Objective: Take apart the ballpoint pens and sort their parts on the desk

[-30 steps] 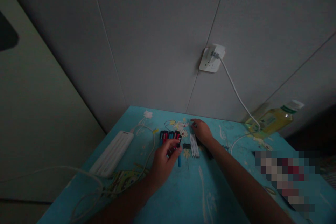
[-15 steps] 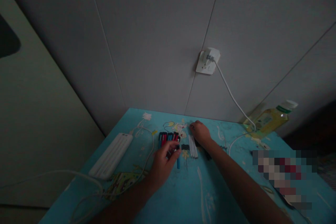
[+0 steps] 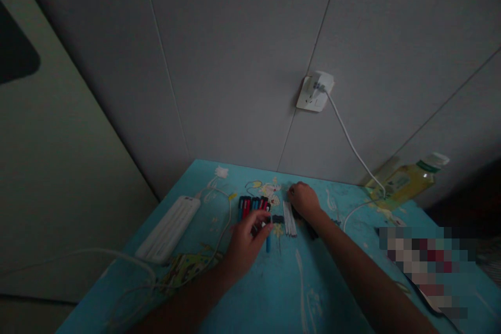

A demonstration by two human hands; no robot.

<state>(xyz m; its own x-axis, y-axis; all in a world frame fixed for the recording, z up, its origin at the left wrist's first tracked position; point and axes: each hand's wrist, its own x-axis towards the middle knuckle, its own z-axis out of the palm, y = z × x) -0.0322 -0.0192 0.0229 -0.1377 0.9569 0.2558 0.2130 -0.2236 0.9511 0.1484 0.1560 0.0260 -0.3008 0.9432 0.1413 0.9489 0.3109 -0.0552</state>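
Note:
My left hand (image 3: 248, 242) is closed in a pinch around a blue pen (image 3: 268, 242), whose blue barrel sticks out below the fingertips. Just beyond that hand lies a row of red and blue pens (image 3: 246, 206) with dark ends, partly covered by my fingers. To the right of the pinch, small black pieces (image 3: 277, 219) sit on the table. A bundle of thin white sticks, like pen refills (image 3: 289, 219), lies beside them. My right hand (image 3: 305, 201) is curled at the far end of the sticks, above dark slender parts (image 3: 312, 230); its fingertips are hidden.
A blue patterned cover spreads over the table (image 3: 270, 292). On the left lies a white power strip (image 3: 168, 229) with loose cables. A bottle of yellow liquid (image 3: 410, 182) stands tilted in view at the right, near a cable from the wall socket (image 3: 311, 99). A blurred-out flat object (image 3: 426, 266) lies nearer.
The view has shifted a little, so everything appears slightly further right. Both hands keep about the same place and grip.

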